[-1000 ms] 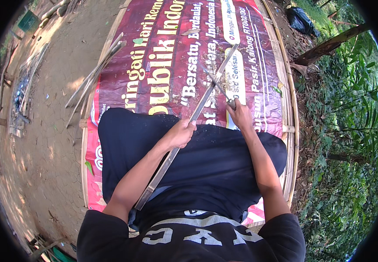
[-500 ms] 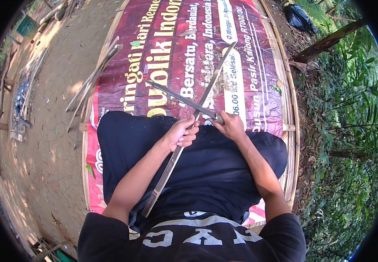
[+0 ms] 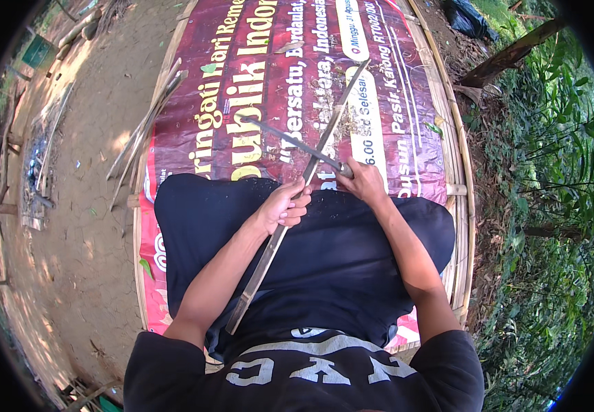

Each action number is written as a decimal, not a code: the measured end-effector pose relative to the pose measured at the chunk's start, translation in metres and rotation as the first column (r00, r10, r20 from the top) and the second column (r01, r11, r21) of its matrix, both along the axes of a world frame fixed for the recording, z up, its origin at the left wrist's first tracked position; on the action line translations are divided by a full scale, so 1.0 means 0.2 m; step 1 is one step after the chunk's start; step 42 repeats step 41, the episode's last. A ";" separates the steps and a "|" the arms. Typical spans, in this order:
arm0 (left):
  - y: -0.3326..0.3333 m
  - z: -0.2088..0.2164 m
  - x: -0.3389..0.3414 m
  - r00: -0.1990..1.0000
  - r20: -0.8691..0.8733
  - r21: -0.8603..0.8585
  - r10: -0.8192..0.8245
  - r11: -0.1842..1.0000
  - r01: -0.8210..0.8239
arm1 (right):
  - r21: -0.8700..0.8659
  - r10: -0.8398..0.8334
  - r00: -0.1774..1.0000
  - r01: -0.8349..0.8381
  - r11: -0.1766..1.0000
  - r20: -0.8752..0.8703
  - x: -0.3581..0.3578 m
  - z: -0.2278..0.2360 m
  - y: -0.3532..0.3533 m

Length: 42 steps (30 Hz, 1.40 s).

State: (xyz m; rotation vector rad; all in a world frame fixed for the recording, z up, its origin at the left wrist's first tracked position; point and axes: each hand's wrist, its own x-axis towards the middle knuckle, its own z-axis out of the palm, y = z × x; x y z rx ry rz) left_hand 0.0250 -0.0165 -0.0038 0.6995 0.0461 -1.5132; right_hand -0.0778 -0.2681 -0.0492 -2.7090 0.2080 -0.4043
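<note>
My left hand (image 3: pixel 285 205) is closed around a long, narrow bamboo strip (image 3: pixel 256 278). The strip slants from my lap up to the far right, over a printed banner. In my right hand (image 3: pixel 364 181) is the handle of a long-bladed knife (image 3: pixel 287 138). Its dark blade points to the far left and crosses the strip just beyond my left fist, touching it or very close to it. My right fingers hide most of the handle. Fine shavings (image 3: pixel 338 134) lie scattered on the banner around the strip.
The red banner (image 3: pixel 194 137) covers a bamboo platform (image 3: pixel 456 172). Several thin strips (image 3: pixel 147 127) lean over its left edge above cracked earth. A dark cloth (image 3: pixel 352 237) covers my legs. To the right are a wooden post (image 3: pixel 510 60), a black plastic bag (image 3: pixel 469 19) and green plants.
The knife has slid a little along the strip, away from me, with my right hand. My left hand keeps its hold on the strip. The whole view has shifted slightly.
</note>
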 end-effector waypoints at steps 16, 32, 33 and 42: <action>-0.01 0.00 0.05 0.999 -0.054 -0.025 0.005 1.000 -0.007 | -0.029 -0.095 0.991 0.092 0.995 -0.099 0.03 0.04 -0.02; -0.02 0.03 0.01 0.998 0.064 0.038 0.013 0.999 -0.015 | 0.022 -0.167 0.976 0.171 0.985 -0.140 0.06 0.00 -0.20; -0.03 0.02 0.01 0.999 0.035 0.010 0.002 1.000 -0.002 | -0.006 -0.188 0.969 0.189 0.982 -0.163 0.05 0.01 -0.19; 0.00 0.01 0.00 0.997 0.074 0.066 -0.004 0.998 -0.001 | -0.503 0.139 0.990 -0.139 0.853 -0.038 0.05 -0.18 -0.35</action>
